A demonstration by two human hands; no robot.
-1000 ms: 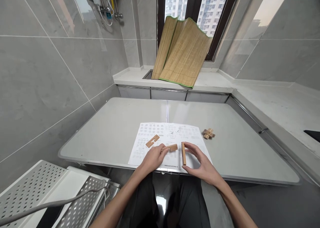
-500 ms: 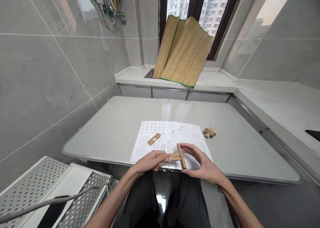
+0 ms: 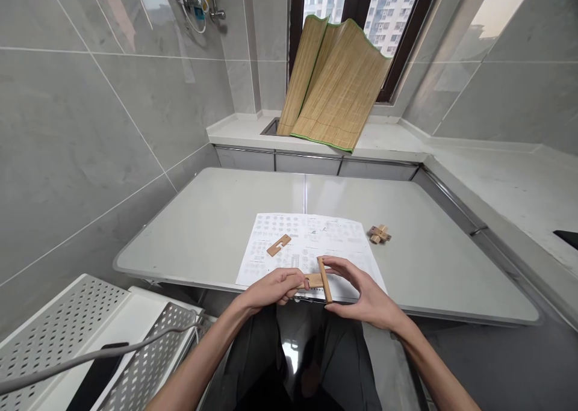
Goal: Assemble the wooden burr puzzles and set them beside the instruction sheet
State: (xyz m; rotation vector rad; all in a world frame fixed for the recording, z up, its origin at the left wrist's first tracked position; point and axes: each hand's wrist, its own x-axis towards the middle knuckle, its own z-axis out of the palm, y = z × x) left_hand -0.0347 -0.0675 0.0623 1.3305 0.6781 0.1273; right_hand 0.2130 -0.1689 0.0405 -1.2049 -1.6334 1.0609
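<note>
My left hand (image 3: pixel 282 286) is closed round one end of a flat wooden puzzle piece (image 3: pixel 315 280). A second wooden puzzle piece (image 3: pixel 324 280) stands crosswise against its free end, and my right hand (image 3: pixel 363 292) grips that one at its top and bottom ends between fingers and thumb. The two pieces meet in a T shape; how deep they fit together I cannot tell. Beyond my left hand, a notched wooden piece (image 3: pixel 279 245) lies on a printed instruction sheet (image 3: pixel 262 266). To the right of the sheet sits an assembled wooden burr puzzle (image 3: pixel 380 234).
A pale folding table (image 3: pixel 194 230) holds the sheet and pieces. Behind it, a folded bamboo mat (image 3: pixel 341 92) leans on a white ledge (image 3: pixel 244 128) by the window. At lower left stands a white perforated rack (image 3: pixel 67 315) with a grey cable (image 3: pixel 149 339) and a dark phone-like object (image 3: pixel 102 372).
The crosswise piece has turned slightly, showing a narrower face. Both hands keep their grips; the whole view has shifted a little.
</note>
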